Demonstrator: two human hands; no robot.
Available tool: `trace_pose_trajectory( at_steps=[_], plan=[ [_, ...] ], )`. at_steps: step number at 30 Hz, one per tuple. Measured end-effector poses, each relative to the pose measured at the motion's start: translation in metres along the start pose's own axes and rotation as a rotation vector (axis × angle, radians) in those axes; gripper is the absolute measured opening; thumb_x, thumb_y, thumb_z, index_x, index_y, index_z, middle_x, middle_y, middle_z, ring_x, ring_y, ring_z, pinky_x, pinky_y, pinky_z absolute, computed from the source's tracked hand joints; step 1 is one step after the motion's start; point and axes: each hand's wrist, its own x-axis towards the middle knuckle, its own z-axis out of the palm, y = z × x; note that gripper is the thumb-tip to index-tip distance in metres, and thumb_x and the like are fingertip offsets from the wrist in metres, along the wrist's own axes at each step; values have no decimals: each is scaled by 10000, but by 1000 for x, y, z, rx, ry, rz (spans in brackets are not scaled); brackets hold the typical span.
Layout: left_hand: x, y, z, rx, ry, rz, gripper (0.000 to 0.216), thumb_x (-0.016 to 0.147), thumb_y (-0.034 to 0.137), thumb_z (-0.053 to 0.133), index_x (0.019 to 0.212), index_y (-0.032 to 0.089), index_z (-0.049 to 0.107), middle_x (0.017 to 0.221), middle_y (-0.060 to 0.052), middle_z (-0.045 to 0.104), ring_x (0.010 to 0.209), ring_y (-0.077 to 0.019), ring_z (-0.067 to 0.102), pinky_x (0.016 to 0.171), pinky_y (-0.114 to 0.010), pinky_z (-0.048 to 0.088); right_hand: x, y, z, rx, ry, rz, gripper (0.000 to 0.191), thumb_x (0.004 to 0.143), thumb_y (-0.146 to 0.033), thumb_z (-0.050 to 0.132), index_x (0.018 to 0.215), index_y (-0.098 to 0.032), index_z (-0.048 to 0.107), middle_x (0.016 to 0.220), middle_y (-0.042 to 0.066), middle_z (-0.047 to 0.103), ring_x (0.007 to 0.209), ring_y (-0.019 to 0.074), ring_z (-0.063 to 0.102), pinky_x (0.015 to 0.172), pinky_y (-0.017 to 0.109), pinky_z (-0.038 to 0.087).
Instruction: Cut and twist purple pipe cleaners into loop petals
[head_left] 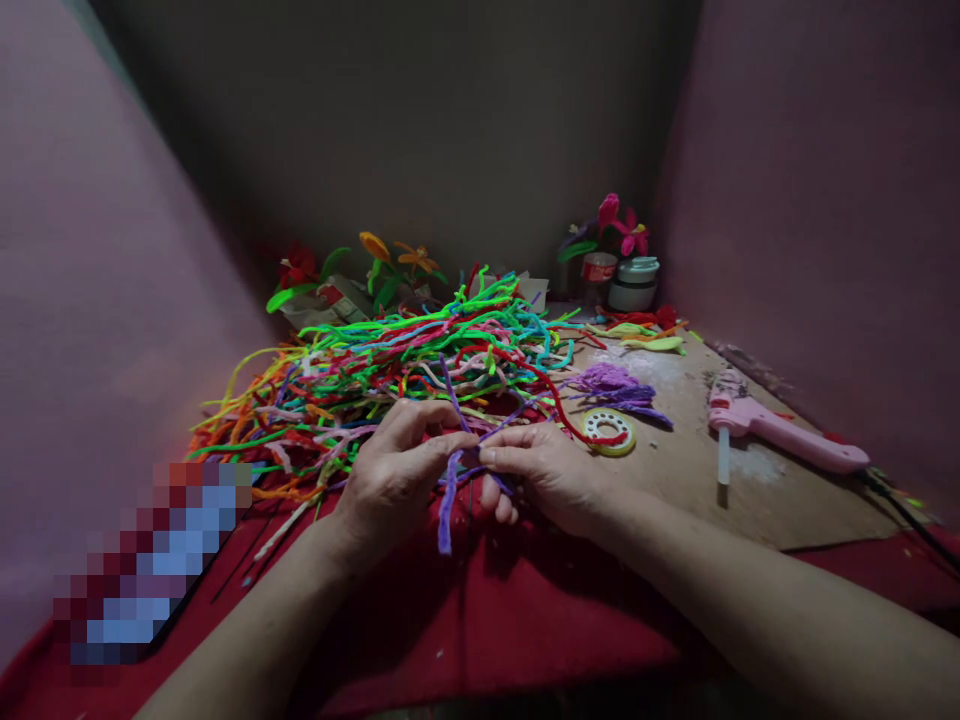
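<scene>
My left hand (397, 470) and my right hand (544, 470) meet over a red cloth (487, 610), fingertips almost touching. Both pinch purple pipe cleaners (448, 500); one end hangs down between the hands, and other purple strands run up and back toward a big pile of pipe cleaners in many colours (405, 370) just behind the hands. A finished purple fuzzy piece (615, 385) lies to the right of the pile.
A pink glue gun (780, 430) lies on the wooden board at right, its cord trailing off right. A small roll of tape (609, 432) sits by my right hand. Pipe-cleaner flowers (622, 230) and small pots (634, 283) stand at the back. Pink walls close both sides.
</scene>
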Motion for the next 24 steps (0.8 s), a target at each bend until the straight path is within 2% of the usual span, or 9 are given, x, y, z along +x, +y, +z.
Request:
trace_pose_trajectory(
  at_steps=[3,6,9,13,16,18,20,22,24],
  plan=[
    [0,1,1,61,14,95,199,809,223,504,932,238,661,993,-57,583,845,-153,538,695,-267,471,0,0,-1,6,-11,-6,197,715,-302,597,720,-109,558,506,14,612,365,74,519,379,165,396],
    [2,4,-1,57,-16,105,220,833,220,459,929,221,657,1031,-68,591,879,-155,553,734,-266,472,0,0,-1,-5,-15,-1,194,710,-300,594,701,-110,554,503,19,614,367,83,526,376,173,393],
    [5,5,-2,58,-67,124,236,847,217,429,927,204,651,981,-76,626,866,-157,568,734,-261,471,0,-1,-1,-34,-6,5,171,705,-284,579,678,-118,550,503,22,617,366,88,528,364,174,382],
    [4,2,-3,82,-121,221,215,828,174,443,931,172,632,910,-96,651,823,-169,567,724,-284,451,-2,-5,2,-140,45,-2,124,698,-240,554,652,-125,558,517,13,614,381,77,518,375,168,374],
    [1,5,-4,114,-222,215,204,807,140,446,897,160,628,819,-88,655,748,-163,572,680,-275,429,-3,-6,2,-281,57,-43,122,701,-221,532,619,-133,554,490,-6,585,373,67,479,384,171,363],
    [0,10,-6,102,-290,136,192,789,142,453,840,164,637,725,-66,646,661,-148,564,619,-252,408,-4,-6,2,-396,44,-73,142,713,-213,508,595,-142,543,462,-21,547,380,68,461,396,178,358],
    [1,16,-10,14,-353,-8,171,766,168,477,786,172,646,656,-45,627,591,-129,540,572,-232,389,-6,-5,2,-553,32,-133,167,723,-190,484,567,-148,530,451,-30,511,396,67,444,414,181,344],
    [4,20,-13,-191,-407,-234,139,742,215,516,729,168,647,609,-28,604,542,-108,507,533,-210,379,-9,-4,4,-760,49,-254,191,729,-162,473,545,-149,525,454,-36,480,417,60,414,435,183,317],
    [6,20,-12,-493,-455,-549,123,708,252,566,675,151,629,552,-12,571,468,-79,453,456,-181,344,-14,-4,7,-963,91,-407,197,743,-149,468,559,-148,540,475,-35,470,447,61,399,462,190,301]
  ],
)
